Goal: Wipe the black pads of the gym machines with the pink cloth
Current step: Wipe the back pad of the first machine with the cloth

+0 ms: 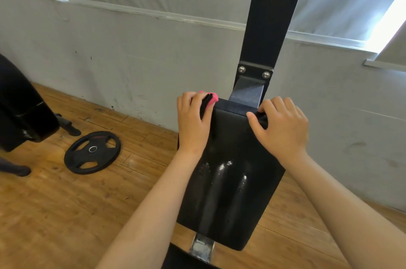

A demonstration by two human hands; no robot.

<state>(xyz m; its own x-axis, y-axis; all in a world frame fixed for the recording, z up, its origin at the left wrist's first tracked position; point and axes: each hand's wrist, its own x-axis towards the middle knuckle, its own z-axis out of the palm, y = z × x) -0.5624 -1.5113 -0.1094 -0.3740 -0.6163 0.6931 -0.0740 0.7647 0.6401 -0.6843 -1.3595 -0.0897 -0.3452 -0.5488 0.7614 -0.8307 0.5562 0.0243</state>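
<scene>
Left hand [193,119] grips the bunched pink cloth [212,97], pressing it against the top left corner of the glossy black padded vinyl backrest [230,180]. Right hand [283,126] holds the backrest's top right edge, fingers curled over it, thumb on the front face. A black round weight plate [92,152] lies flat on the wooden plank floor [44,213], well left of the backrest.

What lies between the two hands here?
Head view: only the bare top of the black pad lies between the left hand, gripping the pink cloth, and the right hand.
</scene>
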